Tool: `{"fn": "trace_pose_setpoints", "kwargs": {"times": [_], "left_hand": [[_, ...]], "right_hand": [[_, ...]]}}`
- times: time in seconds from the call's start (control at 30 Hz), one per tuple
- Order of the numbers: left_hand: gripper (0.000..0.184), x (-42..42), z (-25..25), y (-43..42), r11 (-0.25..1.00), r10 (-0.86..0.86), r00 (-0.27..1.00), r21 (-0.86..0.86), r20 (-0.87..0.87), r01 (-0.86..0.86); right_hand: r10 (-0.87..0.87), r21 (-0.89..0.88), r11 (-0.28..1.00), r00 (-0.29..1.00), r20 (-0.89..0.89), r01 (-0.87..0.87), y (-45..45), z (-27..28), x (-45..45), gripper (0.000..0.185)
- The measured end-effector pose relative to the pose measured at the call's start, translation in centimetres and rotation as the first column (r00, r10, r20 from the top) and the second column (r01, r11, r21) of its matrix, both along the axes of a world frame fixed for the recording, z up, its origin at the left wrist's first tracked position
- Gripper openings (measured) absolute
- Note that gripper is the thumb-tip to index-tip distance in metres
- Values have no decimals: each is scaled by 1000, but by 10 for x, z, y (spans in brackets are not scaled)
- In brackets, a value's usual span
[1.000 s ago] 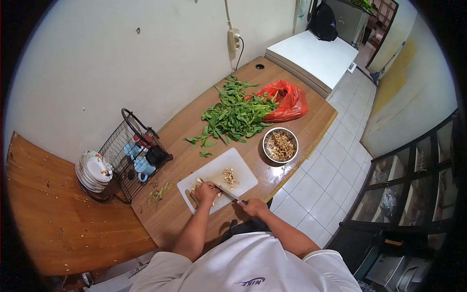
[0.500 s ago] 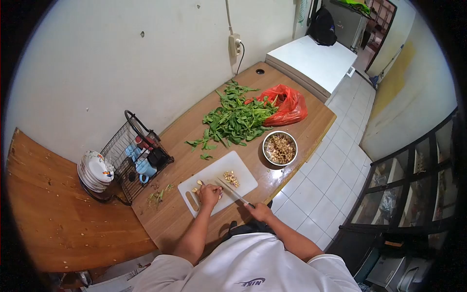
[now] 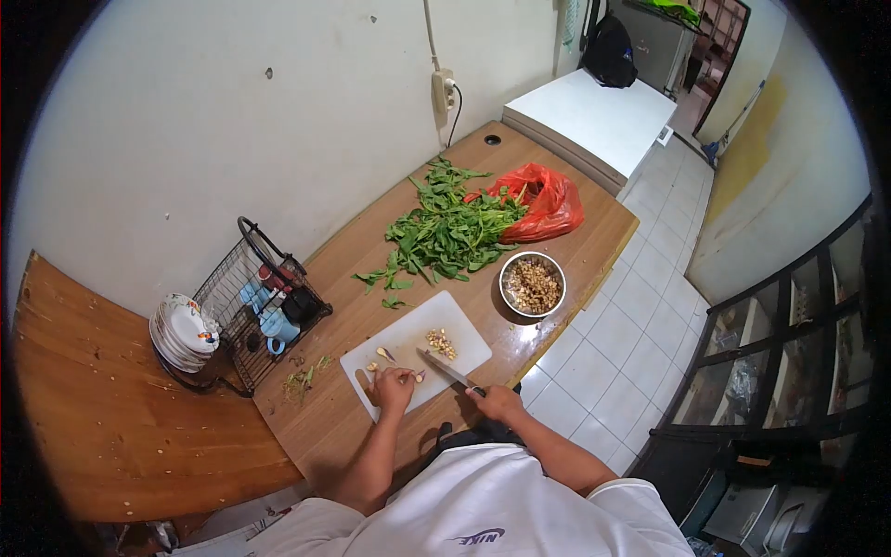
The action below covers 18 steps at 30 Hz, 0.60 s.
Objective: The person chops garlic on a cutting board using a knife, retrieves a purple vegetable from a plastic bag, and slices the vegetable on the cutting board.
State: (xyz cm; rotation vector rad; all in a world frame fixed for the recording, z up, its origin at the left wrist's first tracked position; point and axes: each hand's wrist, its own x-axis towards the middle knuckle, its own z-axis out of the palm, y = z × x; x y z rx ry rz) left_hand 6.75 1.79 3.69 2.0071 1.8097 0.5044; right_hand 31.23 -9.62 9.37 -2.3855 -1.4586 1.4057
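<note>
A white cutting board (image 3: 461,320) lies on the wooden table near my body. My right hand (image 3: 499,406) is closed around the handle of a knife (image 3: 450,370), its blade angled over the board with the tip beside a small pile of chopped pale pieces (image 3: 441,344), which look like garlic. On the board's lower left part, my left hand (image 3: 394,390) has its fingers drawn together; what they hold, if anything, is too small to make out. Pale cloves (image 3: 383,354) lie just beyond those fingers, and another small piece (image 3: 419,377) is at their right.
A metal bowl (image 3: 507,295) of brown chopped pieces stands right of the board. Leafy greens (image 3: 445,232) spread behind it, beside a red plastic bag (image 3: 554,209). To the left are a wire rack (image 3: 232,320) with cups, stacked plates (image 3: 181,336) and plant scraps (image 3: 304,379).
My left hand has shifted slightly down and back from the cloves, uncovering more of them. The knife blade has moved slightly right and lies lower over the board.
</note>
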Motion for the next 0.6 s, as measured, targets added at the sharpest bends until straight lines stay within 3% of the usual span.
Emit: {"fn": "trace_pose_setpoints", "kwargs": {"times": [0.27, 0.33, 0.47, 0.53, 0.6], "left_hand": [[12, 29, 23, -3, 1000, -15, 998, -20, 60, 16], [14, 37, 27, -2, 997, 34, 999, -65, 3, -34], [17, 39, 5, 10, 985, 100, 995, -137, -16, -101], [22, 37, 0, 14, 997, -65, 998, 45, -27, 66], [24, 39, 0, 19, 991, -114, 992, 64, -48, 117]], "right_hand": [[50, 67, 996, 997, 66, -54, -21, 12, 6, 79], [77, -9, 997, 997, 24, -77, -27, 17, 12, 78], [15, 47, 999, 998, 55, -17, -47, 5, 21, 78], [-33, 1, 999, 999, 9, 33, -53, 9, 24, 76], [-66, -18, 998, 997, -26, 66, -56, 0, 25, 76]]}}
